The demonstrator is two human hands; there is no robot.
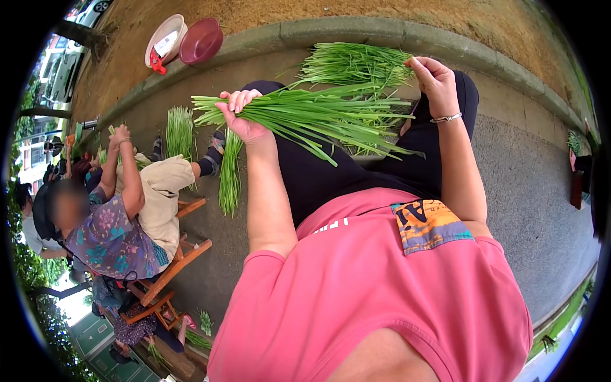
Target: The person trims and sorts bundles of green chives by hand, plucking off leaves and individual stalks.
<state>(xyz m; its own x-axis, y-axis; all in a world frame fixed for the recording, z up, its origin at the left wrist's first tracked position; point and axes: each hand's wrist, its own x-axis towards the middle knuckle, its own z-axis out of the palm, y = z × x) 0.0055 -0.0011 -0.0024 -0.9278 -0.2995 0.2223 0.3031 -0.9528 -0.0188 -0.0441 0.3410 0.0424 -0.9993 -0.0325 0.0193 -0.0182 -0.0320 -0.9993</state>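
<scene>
My left hand [242, 118] is closed round a thick bunch of long green leaves [305, 114], whose cut ends stick out to the left. The bunch lies across above my dark trousers, its loose tips fanning to the right. My right hand [436, 79], with a bracelet at the wrist, is raised past the tips, thumb and fingers pinched together. What it pinches, if anything, is too small to make out. Beside its fingertips, a pile of the same leaves [353, 62] rests on the ground near the curb.
Smaller bundles lie on the pavement at left, one upright in view [179, 132], another [230, 175] nearer me. Past the curb [267, 39] stand a pale basin [167, 39] and a dark red basin [201, 42]. A co-worker [114, 223] sits at left on a wooden stool [175, 270]; others sit beyond.
</scene>
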